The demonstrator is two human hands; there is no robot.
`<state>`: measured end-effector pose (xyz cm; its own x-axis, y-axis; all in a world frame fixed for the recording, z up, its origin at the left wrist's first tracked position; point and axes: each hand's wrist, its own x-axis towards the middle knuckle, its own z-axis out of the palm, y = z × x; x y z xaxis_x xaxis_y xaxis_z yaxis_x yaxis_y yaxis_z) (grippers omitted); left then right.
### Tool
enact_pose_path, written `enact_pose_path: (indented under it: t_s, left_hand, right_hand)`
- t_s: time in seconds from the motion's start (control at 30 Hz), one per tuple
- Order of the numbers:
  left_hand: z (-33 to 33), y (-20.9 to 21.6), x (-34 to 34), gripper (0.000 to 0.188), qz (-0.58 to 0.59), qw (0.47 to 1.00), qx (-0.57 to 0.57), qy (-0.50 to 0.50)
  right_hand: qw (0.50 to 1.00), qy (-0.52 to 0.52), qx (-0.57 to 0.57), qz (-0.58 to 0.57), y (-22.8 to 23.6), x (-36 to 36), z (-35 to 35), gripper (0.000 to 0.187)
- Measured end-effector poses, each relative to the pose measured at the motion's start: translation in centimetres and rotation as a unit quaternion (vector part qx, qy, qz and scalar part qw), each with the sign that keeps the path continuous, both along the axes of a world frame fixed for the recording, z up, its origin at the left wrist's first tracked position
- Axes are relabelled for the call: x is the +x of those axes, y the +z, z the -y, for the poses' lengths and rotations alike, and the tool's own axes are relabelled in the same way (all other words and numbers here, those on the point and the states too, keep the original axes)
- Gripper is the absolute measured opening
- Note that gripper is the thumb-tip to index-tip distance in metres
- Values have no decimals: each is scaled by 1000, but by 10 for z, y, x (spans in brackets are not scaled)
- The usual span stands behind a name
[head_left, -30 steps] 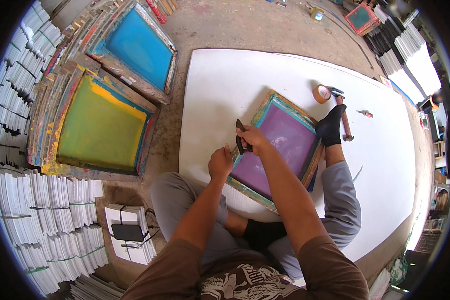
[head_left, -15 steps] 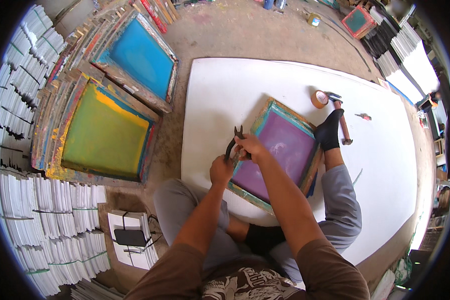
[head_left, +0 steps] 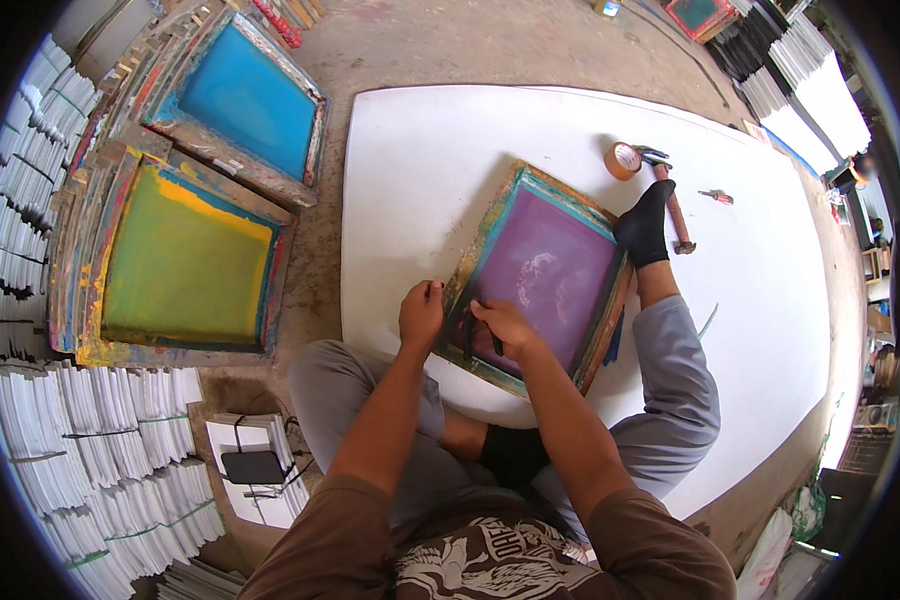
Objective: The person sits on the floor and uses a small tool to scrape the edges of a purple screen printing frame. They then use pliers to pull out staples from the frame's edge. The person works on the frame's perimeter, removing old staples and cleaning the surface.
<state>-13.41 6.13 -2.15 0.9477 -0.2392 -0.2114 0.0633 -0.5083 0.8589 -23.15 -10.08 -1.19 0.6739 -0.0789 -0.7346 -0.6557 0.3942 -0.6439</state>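
On a white board (head_left: pixel 420 150), the purple frame (head_left: pixel 555 265) is lying flat before the seated person, slightly askew between the hands and the outstretched leg. The right hand (head_left: pixel 507 325) is reaching over its near-left portion, fingers curling round the dark pliers (head_left: pixel 469 334), apparently to keep the tool low over that edge; how wide the handles are spreading cannot be told. The left hand (head_left: pixel 423 316) is hovering just beside the purple frame's left edge, fingers curling inward nearly closed; whether they are pinching anything cannot be told. A black-socked foot (head_left: pixel 644 222) is resting against the purple frame's right edge, probably bracing it against slipping. Beyond the purple frame's far-right corner, a hammer (head_left: pixel 678 215), a tape roll (head_left: pixel 623 161) and a small red-handled tool (head_left: pixel 716 196) are lying, seemingly kept within reach yet off the working surface.
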Motion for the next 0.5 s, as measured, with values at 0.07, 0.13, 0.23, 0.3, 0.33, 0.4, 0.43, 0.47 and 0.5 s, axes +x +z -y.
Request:
enact_pose_path:
  t_s: [0.07,0.13,0.23,0.3,0.33,0.4,0.43,0.47,0.5]
  left_hand:
    - [-2,-5,2,40,-13,1000,-5,3]
    - [-3,-11,4,41,-20,1000,-10,8]
    - [-5,-16,5,42,-19,1000,-11,13]
    - [-3,-14,3,42,-16,1000,-6,7]
    - [-2,-14,3,41,-9,1000,-9,9]
    - [-1,-15,2,39,5,1000,-16,11]
    - [-2,-19,2,40,-9,999,-29,15]
    - [-2,-22,4,40,-22,999,-42,19]
    - [-4,-26,5,40,-36,998,-54,23]
  right_hand:
    - [1000,-9,-1,-16,2,6,-12,32]
    - [999,-32,-1,-28,5,11,-22,32]
    - [998,-44,28,-20,10,15,-26,33]
    - [997,-66,30,-19,8,15,-25,32]
    - [996,-76,31,-18,8,15,-26,32]
    - [993,-100,69,2,8,16,-28,32]
    - [990,-110,89,12,9,18,-29,32]
    - [988,-120,91,7,10,19,-31,33]
    - [987,-131,94,2,11,21,-32,35]
